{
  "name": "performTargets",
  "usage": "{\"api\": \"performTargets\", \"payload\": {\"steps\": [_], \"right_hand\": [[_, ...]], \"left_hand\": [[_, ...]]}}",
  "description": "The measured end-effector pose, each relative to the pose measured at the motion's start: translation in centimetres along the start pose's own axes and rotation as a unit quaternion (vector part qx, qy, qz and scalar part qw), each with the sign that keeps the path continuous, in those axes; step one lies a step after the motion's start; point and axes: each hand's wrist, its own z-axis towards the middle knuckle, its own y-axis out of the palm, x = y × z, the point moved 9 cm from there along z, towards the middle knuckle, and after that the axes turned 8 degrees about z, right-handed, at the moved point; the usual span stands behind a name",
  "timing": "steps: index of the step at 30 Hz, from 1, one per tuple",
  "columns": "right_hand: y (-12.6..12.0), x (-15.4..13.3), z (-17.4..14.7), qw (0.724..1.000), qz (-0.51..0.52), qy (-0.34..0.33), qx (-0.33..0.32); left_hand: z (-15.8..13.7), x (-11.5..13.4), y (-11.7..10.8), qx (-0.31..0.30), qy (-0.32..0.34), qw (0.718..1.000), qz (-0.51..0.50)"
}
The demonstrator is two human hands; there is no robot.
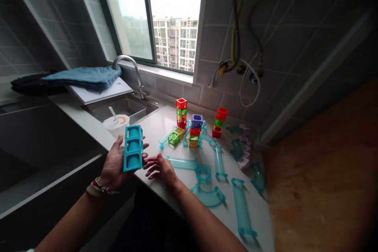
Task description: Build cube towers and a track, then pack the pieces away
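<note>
In my left hand (113, 165) rests a teal toy block piece (133, 149) with three square openings in a row, tilted upright with fingers behind it. My right hand (162, 170) is beside it, fingers spread and holding nothing, over the counter's front edge. A clear teal straight track piece (183, 163) lies just past that hand, joined to or touching a square teal piece (203, 173). Farther back stand a stack with a blue top block (197, 121), a red-topped stack (181, 113) and another red-topped stack (219, 123). Green (173, 138) and yellow blocks lie between.
Loose teal tracks, straight (243, 208) and curved (208, 197), lie on the right of the counter, near a lilac stepped piece (244, 149). A lidded cup (113, 124) with a straw stands by the sink (130, 107). Blue cloth (85, 76) lies left of the faucet (138, 75).
</note>
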Motion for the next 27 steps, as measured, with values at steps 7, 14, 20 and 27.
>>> {"api": "performTargets", "payload": {"steps": [7, 14, 20, 27], "right_hand": [[-0.2, 0.2, 0.4, 1.0, 0.006, 0.01, 0.01], [-0.4, 0.4, 0.6, 1.0, 0.017, 0.01, 0.023], [0.1, 0.8, 0.6, 1.0, -0.009, 0.008, 0.019], [0.7, 1.0, 0.0, 0.993, -0.118, -0.022, 0.006]], "left_hand": [[-1.1, -1.1, 0.0, 0.005, -0.015, 0.994, 0.104], [0.0, 1.6, 2.2, -0.017, 0.068, 0.978, 0.198], [6.5, 6.4, 4.1, 0.047, 0.224, 0.933, 0.277], [19.8, 10.1, 7.5, 0.126, 0.302, 0.881, 0.343]]}}
